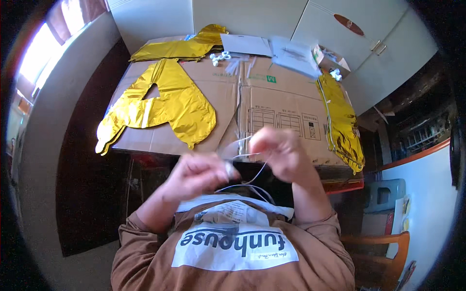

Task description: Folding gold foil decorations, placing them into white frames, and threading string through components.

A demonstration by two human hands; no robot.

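Both hands are raised in front of my chest, over the near edge of the cardboard, and are smeared by motion. My left hand (196, 175) is closed around a small white bundle (229, 170), apparently wound ribbon. My right hand (279, 149) pinches a thin white ribbon (245, 155) that stretches between the two hands. Loose loops of this ribbon hang below them, near my lap. Beyond my left hand, a flat gold foil balloon (187, 104) shaped like a letter A lies on the cardboard.
Flattened cardboard (286, 92) covers the table. More gold foil (167, 50) lies at the back left, and a folded gold foil piece (340, 121) along the right edge. White ribbon bundles (221, 58), white sheets (246, 44) and a small box (330, 58) sit behind. A wooden chair (400, 247) stands right.
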